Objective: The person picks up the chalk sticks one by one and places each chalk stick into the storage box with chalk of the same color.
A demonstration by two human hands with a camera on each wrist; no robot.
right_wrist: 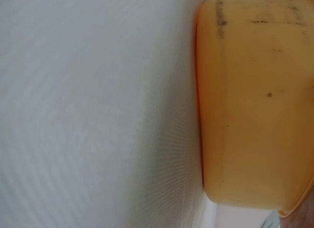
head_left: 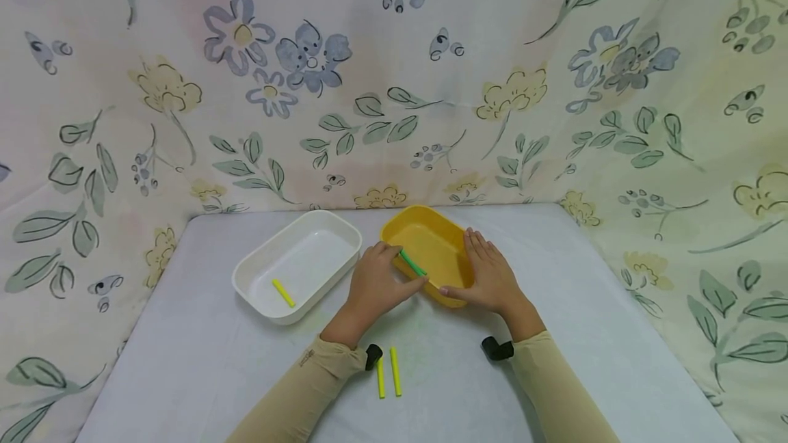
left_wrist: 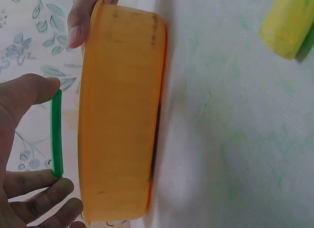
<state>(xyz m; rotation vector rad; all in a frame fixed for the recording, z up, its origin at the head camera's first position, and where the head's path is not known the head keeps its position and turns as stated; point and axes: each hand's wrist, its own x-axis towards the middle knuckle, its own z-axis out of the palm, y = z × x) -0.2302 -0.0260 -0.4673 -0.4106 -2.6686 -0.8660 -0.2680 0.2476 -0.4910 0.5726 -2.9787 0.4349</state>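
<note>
The fingers [left_wrist: 29, 90] of the left hand [head_left: 377, 286] pinch a green stick [head_left: 412, 263] by its two ends, the thumb on one end and a fingertip on the other, so this hand is closed on the stick and nothing else. The stick lies just over the left rim of the yellow tray [head_left: 431, 241], close beside the outer wall, and in the left wrist view a narrow gap shows between the stick and that wall. The right hand [head_left: 489, 277] rests on the right rim of the same tray with its fingers straight and together, and the thumb reaches along the near wall; it curls round nothing. The tray stands flat on the counter [head_left: 554, 333], and its near edge is between the two hands. Just to the left, near but not touching, stands a white tray [head_left: 332, 227], set at an angle, with one yellow stick [head_left: 284, 292] lying inside near its front wall. Two more yellow sticks [head_left: 388, 373] lie side by side on the counter, near the left wrist and well apart from both trays. To the right of the yellow tray the counter is bare up to its edge, and in front of both hands there is also open surface. A flowered cloth [head_left: 394, 87] hangs behind and at both sides of the counter.
</note>
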